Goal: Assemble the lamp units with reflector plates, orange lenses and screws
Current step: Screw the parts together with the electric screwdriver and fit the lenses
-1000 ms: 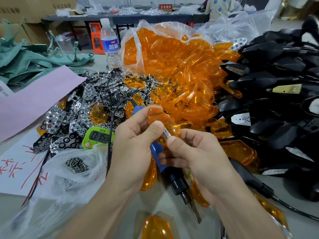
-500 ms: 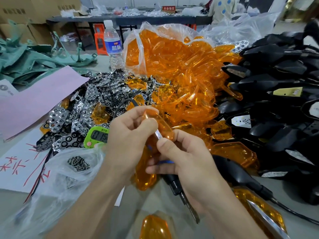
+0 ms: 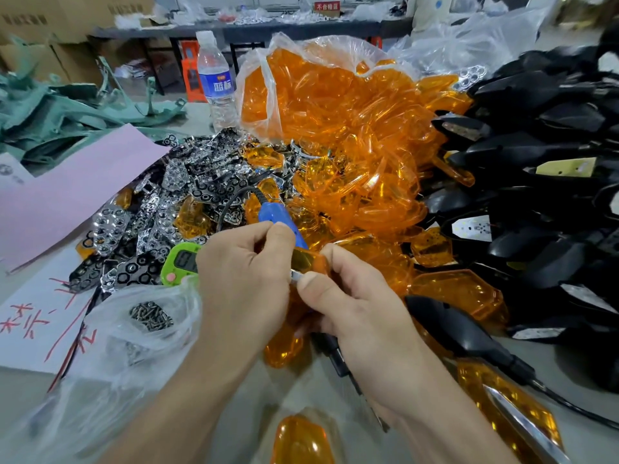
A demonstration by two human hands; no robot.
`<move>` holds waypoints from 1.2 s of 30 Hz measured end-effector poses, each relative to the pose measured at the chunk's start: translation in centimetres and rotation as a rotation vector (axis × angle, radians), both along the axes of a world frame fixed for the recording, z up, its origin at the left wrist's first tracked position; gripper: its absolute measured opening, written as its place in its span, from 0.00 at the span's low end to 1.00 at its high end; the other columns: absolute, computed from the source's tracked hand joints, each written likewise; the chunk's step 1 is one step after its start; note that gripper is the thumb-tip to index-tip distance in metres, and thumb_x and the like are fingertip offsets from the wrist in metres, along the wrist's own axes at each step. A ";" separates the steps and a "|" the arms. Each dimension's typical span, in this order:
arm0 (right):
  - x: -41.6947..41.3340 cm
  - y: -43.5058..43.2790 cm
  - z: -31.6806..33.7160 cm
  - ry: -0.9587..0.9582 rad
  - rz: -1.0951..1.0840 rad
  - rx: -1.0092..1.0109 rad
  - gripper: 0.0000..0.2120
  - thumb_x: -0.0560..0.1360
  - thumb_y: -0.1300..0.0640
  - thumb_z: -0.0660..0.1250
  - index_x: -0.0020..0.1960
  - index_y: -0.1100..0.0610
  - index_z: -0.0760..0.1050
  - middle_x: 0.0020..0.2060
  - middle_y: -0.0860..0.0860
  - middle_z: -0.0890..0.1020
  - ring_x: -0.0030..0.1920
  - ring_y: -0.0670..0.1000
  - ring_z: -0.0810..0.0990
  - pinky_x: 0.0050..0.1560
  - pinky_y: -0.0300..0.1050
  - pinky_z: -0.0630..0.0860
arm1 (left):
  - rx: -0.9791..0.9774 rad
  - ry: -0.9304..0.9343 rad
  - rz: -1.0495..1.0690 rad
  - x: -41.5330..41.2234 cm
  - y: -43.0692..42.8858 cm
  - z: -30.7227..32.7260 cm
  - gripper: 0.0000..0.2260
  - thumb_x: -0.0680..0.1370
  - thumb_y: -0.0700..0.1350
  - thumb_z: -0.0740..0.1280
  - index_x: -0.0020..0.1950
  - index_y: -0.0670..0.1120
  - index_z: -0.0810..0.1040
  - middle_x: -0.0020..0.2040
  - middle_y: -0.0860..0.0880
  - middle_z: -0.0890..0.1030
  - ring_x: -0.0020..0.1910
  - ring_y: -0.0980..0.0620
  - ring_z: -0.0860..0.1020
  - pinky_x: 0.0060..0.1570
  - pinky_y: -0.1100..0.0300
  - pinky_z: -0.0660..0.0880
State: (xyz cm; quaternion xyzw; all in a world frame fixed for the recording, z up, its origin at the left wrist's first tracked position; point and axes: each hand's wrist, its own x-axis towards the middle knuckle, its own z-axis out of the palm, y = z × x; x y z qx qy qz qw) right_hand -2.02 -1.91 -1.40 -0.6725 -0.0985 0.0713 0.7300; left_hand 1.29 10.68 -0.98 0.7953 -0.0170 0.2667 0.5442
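Note:
My left hand [image 3: 244, 283] and my right hand [image 3: 361, 316] meet at the centre and both pinch one orange lens [image 3: 306, 261] with a chrome reflector plate edge showing between my thumbs. A blue electric screwdriver [image 3: 279, 217] lies behind and under my hands, its bit end hidden. A bag of orange lenses [image 3: 335, 105] is piled behind. Chrome reflector plates [image 3: 187, 189] lie heaped at the left. Screws [image 3: 150, 316] sit in a clear plastic bag at the lower left. Black lamp housings [image 3: 542, 155] are stacked on the right.
A green timer [image 3: 179, 262] sits left of my left hand. A water bottle [image 3: 214, 85] stands at the back. Pink paper [image 3: 67, 192] and a white sheet with red writing [image 3: 30, 316] lie left. One black housing with a cable [image 3: 469, 333] lies at the right, near loose lenses [image 3: 301, 437].
My hands have shifted slightly with the lens, turning it between the thumbs. The blue screwdriver handle now shows above my left hand instead of below it.

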 end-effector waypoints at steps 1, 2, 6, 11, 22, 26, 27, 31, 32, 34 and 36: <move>0.0 0.1 0.0 0.012 -0.002 0.018 0.14 0.69 0.39 0.65 0.42 0.50 0.75 0.41 0.59 0.80 0.41 0.59 0.81 0.48 0.71 0.80 | 0.001 -0.008 0.008 0.0 0.0 -0.1 0.18 0.74 0.43 0.63 0.26 0.47 0.61 0.22 0.55 0.58 0.24 0.55 0.57 0.30 0.59 0.56; 0.0 0.2 -0.1 0.019 -0.010 0.025 0.14 0.69 0.40 0.66 0.42 0.50 0.75 0.42 0.61 0.80 0.42 0.62 0.80 0.49 0.73 0.79 | 0.000 -0.015 0.013 0.1 -0.1 -0.2 0.18 0.74 0.43 0.63 0.26 0.47 0.61 0.22 0.55 0.58 0.24 0.56 0.57 0.30 0.59 0.55; 0.0 0.3 -0.1 0.065 -0.042 0.026 0.11 0.73 0.47 0.66 0.42 0.55 0.73 0.41 0.61 0.80 0.42 0.59 0.82 0.48 0.72 0.81 | 0.039 -0.045 0.044 0.2 -0.2 -0.5 0.17 0.74 0.42 0.62 0.27 0.46 0.63 0.22 0.54 0.58 0.24 0.56 0.57 0.27 0.60 0.54; -0.4 1.1 -0.1 0.116 -0.058 0.068 0.06 0.73 0.48 0.65 0.40 0.48 0.77 0.40 0.56 0.83 0.40 0.54 0.82 0.48 0.67 0.83 | 0.079 -0.055 0.100 0.3 0.1 -0.7 0.16 0.75 0.42 0.62 0.28 0.46 0.63 0.22 0.53 0.59 0.24 0.55 0.58 0.26 0.61 0.54; -0.4 0.6 0.4 -0.132 -0.443 0.028 0.13 0.75 0.63 0.74 0.49 0.45 0.81 0.40 0.45 0.87 0.39 0.48 0.87 0.39 0.43 0.84 | 0.151 -0.186 0.289 0.1 -0.1 -0.8 0.19 0.82 0.45 0.59 0.31 0.45 0.63 0.28 0.47 0.65 0.27 0.55 0.62 0.28 0.63 0.57; -0.2 0.1 0.9 -0.110 -0.353 0.124 0.09 0.76 0.63 0.73 0.44 0.50 0.83 0.36 0.50 0.86 0.38 0.51 0.87 0.37 0.41 0.83 | 0.168 -0.194 0.296 0.1 -0.3 -0.9 0.19 0.82 0.45 0.59 0.31 0.46 0.62 0.27 0.49 0.63 0.27 0.55 0.62 0.28 0.64 0.57; -0.1 0.0 0.9 -0.101 -0.341 0.139 0.07 0.76 0.63 0.73 0.43 0.52 0.83 0.35 0.52 0.86 0.36 0.52 0.87 0.36 0.41 0.83 | 0.160 -0.201 0.295 0.1 -0.3 -0.9 0.19 0.82 0.45 0.60 0.31 0.47 0.62 0.29 0.47 0.65 0.27 0.55 0.62 0.28 0.64 0.56; -0.1 0.3 0.7 -0.072 -0.280 0.160 0.03 0.79 0.62 0.70 0.46 0.60 0.79 0.33 0.56 0.84 0.30 0.52 0.83 0.31 0.43 0.81 | 0.082 -0.206 0.276 0.1 -0.4 -1.1 0.18 0.80 0.44 0.60 0.31 0.46 0.62 0.30 0.46 0.67 0.27 0.55 0.62 0.28 0.64 0.55; -0.1 0.4 0.6 -0.074 -0.275 0.153 0.04 0.79 0.62 0.69 0.46 0.60 0.78 0.33 0.56 0.84 0.29 0.52 0.82 0.30 0.43 0.81 | 0.075 -0.200 0.275 0.1 -0.5 -1.1 0.18 0.80 0.44 0.60 0.31 0.45 0.62 0.30 0.46 0.66 0.27 0.55 0.62 0.28 0.63 0.56; -0.1 0.6 0.4 -0.079 -0.268 0.143 0.05 0.80 0.61 0.68 0.45 0.60 0.77 0.33 0.55 0.84 0.29 0.51 0.81 0.29 0.43 0.79 | 0.066 -0.189 0.271 0.0 -0.5 -1.1 0.18 0.80 0.43 0.60 0.31 0.45 0.62 0.29 0.45 0.66 0.27 0.55 0.61 0.27 0.61 0.56; -0.2 0.8 0.2 -0.062 -0.250 0.172 0.05 0.80 0.61 0.68 0.45 0.60 0.76 0.33 0.55 0.84 0.29 0.51 0.80 0.29 0.42 0.78 | 0.036 -0.191 0.257 -0.1 -0.4 -1.1 0.18 0.80 0.41 0.61 0.30 0.44 0.63 0.28 0.45 0.66 0.26 0.56 0.61 0.27 0.59 0.57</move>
